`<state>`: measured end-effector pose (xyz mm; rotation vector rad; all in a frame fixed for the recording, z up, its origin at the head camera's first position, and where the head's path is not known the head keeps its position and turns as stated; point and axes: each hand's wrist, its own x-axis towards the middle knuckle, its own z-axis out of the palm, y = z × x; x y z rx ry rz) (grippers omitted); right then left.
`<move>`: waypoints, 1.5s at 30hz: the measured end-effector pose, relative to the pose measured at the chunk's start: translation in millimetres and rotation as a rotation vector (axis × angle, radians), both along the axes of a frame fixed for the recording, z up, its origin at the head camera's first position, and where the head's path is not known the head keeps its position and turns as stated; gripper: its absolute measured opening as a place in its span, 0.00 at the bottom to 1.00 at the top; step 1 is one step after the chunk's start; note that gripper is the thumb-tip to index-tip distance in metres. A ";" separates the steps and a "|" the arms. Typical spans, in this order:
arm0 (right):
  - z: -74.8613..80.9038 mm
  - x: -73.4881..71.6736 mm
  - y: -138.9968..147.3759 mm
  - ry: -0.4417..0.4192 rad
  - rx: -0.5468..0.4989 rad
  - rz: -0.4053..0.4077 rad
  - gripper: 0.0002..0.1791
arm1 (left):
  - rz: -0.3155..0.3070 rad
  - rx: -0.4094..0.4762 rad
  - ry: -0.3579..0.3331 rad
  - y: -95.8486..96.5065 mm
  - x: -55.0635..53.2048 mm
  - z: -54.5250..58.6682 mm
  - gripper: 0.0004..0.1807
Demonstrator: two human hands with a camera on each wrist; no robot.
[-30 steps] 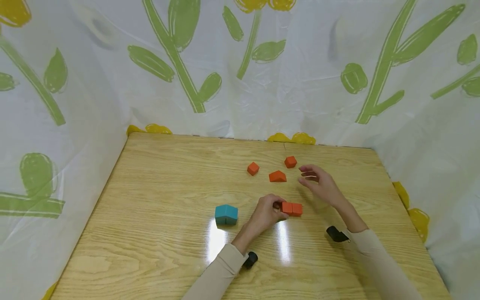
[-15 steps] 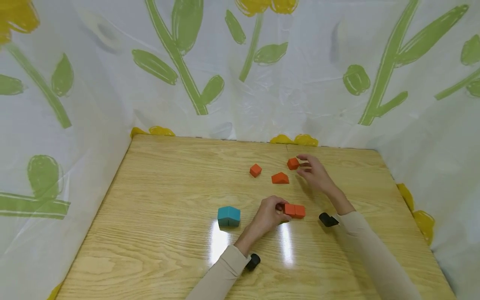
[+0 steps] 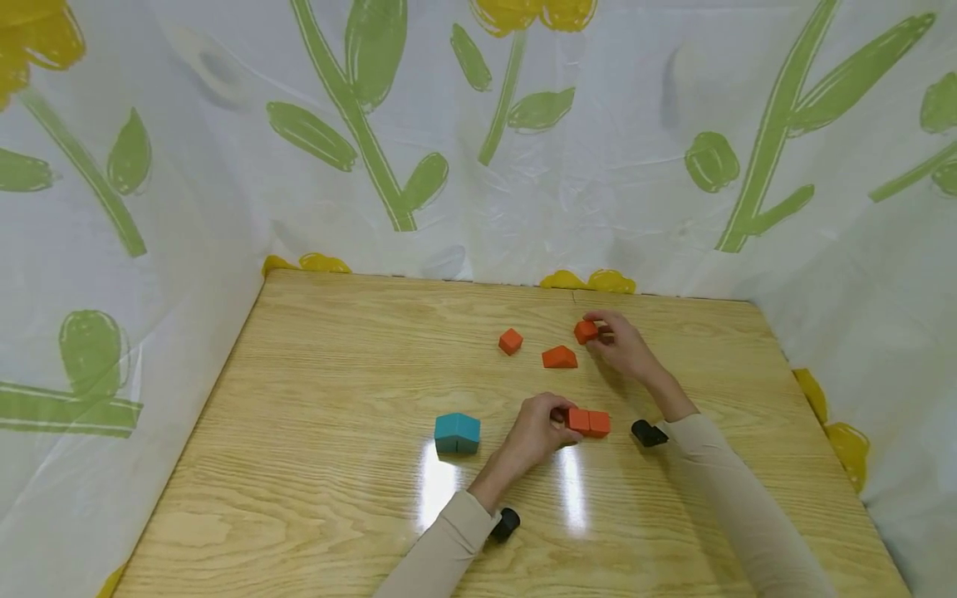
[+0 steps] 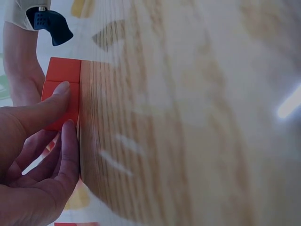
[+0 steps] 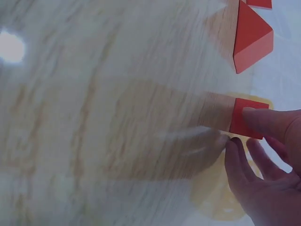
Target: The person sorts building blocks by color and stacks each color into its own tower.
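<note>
My left hand (image 3: 532,430) pinches the left one of two red cubes that stand side by side on the table; the thumb lies on its near face in the left wrist view. The right cube of the pair (image 4: 64,69) touches it. Farther back, my right hand (image 3: 622,345) holds another red cube (image 5: 240,123) between thumb and fingers, the thumb pressed on one face. A red triangular block (image 3: 560,358) lies just left of that hand. Left of this block sits a lone red cube (image 3: 511,341). Whether the held cubes are lifted, I cannot tell.
Two blue blocks (image 3: 457,433) stand together, left of my left hand. The wooden table (image 3: 314,357) ends at white cloth walls (image 3: 598,191) with printed flowers on the back and sides. Black wrist devices (image 3: 647,433) hang by both cuffs.
My right hand has moved back and left to the rear red cube and now grips it; one second ago it hovered beside it. My left hand keeps its hold. The view shifted slightly.
</note>
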<state>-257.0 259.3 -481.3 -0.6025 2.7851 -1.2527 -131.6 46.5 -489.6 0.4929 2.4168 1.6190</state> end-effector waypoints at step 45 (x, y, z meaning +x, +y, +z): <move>17.0 70.2 22.8 -0.054 -0.138 0.063 0.20 | -0.028 0.000 -0.005 -2.2 -0.6 2.5 0.18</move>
